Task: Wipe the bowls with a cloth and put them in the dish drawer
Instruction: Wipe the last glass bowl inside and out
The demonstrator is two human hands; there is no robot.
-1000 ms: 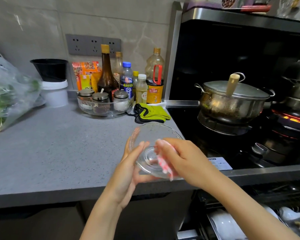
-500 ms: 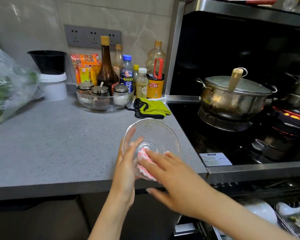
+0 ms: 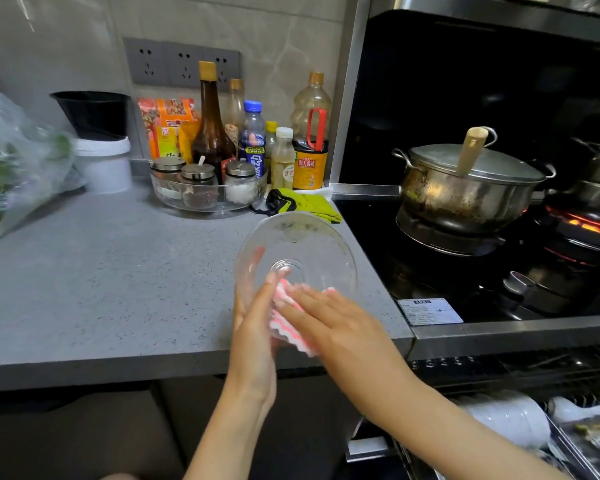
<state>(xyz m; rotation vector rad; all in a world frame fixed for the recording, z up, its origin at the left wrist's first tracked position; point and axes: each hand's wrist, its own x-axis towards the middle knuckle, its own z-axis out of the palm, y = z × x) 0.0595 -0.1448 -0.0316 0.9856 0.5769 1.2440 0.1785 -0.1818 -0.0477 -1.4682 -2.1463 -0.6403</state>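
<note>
Over the counter [image 3: 118, 289] edge by the hob, you held the glass bowl [image 3: 302, 244] tilted up in your left hand [image 3: 253, 327], rim pinched between thumb and fingers. Your right hand [image 3: 333, 323] had gone from bunched round the cloth [image 3: 286, 299] near the bowl's base a second earlier to flat, straight fingers pressing it on the lower wall (inner or outer face, can't tell through glass). Reads as the wipe working outward, not finished. Dish drawer [image 3: 565, 439] stood open at lower right; bowl well apart from it.
</note>
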